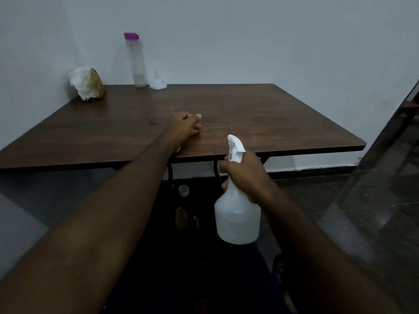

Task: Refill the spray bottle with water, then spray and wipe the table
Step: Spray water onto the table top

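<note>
My right hand [246,175] grips the neck of a white spray bottle [237,218], held upright in the air just in front of the table's near edge, nozzle pointing toward the table. My left hand [184,129] rests on the dark wooden table [272,114] near its front edge, fingers curled into a loose fist with nothing visible in it. A tall clear water bottle [136,62] with a purple cap stands at the back by the wall. A white funnel [158,82] sits upside down right beside it.
White tissues in a gold holder [87,83] stand at the table's back left corner. A small pale cap [183,190] lies on the dark floor under the table, near a bare foot [181,217]. A wall runs behind; a glass panel [385,177] stands to the right.
</note>
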The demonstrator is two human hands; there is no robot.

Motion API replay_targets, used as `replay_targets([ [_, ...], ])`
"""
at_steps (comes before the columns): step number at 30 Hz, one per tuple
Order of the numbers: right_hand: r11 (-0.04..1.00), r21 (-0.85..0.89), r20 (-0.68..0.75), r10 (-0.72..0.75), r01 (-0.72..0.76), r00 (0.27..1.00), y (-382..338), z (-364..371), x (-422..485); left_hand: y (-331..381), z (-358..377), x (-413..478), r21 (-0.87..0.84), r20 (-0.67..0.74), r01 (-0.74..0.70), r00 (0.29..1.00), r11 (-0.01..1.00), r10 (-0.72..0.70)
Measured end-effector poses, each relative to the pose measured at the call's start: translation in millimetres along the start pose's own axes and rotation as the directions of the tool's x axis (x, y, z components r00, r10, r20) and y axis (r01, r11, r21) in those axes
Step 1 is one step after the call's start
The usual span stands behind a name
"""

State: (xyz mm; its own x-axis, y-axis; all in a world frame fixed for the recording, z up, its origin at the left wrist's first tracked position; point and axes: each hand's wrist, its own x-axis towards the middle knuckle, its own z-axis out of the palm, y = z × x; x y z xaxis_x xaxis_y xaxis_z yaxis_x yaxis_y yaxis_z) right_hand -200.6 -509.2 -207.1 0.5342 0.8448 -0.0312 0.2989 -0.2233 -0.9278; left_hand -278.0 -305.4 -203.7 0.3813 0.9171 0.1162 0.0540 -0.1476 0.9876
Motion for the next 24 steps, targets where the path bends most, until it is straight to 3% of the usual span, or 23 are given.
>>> replay_targets([
  [9,0.996,0.058,-0.014,0.07,-0.069,0.997,7,-3,3,-6,-1,26,0.078,-0.283,-0.056,0.956,0.995,0.076],
  [24,0.996,0.049,-0.011,0.076,-0.075,0.997,10,-2,-2,-11,0,28,0.086,-0.152,-0.114,0.98,0.99,0.126],
])
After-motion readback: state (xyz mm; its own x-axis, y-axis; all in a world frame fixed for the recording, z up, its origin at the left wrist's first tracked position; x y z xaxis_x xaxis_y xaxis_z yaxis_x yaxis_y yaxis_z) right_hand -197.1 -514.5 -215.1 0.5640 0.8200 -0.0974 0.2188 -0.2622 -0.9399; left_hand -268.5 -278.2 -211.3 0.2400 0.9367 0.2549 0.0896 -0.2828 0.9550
